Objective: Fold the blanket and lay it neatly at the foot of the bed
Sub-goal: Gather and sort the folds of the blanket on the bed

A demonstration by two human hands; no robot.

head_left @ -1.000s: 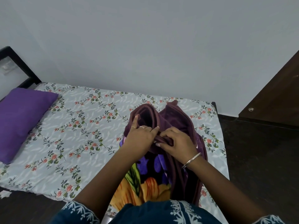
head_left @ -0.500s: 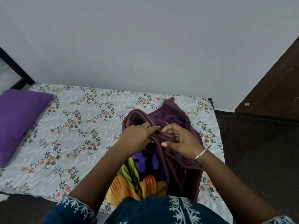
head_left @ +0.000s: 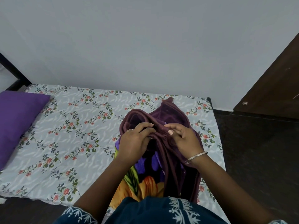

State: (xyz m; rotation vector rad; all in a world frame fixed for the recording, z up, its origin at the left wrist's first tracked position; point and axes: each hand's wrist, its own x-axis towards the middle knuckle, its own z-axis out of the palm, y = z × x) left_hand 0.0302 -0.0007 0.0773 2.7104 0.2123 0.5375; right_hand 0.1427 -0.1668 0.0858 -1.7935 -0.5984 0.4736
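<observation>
The blanket [head_left: 171,115] is dark maroon with a purple, yellow and orange flower print, and lies bunched in several layers on the right part of the bed [head_left: 77,143]. My left hand [head_left: 135,139] pinches its maroon hemmed edge with curled fingers. Close beside it, my right hand [head_left: 184,138] holds the same edge between thumb and fingers. The two hands nearly touch above the blanket's middle. The blanket's near end runs under my teal sleeve and is hidden there.
A purple pillow [head_left: 17,120] lies at the bed's left end. A dark bed frame [head_left: 14,75] stands behind it. White wall runs along the far side. A brown wooden door [head_left: 275,88] and dark floor [head_left: 258,151] are on the right.
The view has tilted up a little. My hands have shifted slightly along the maroon edge and still hold it; my right hand's fingers have loosened and spread somewhat.
</observation>
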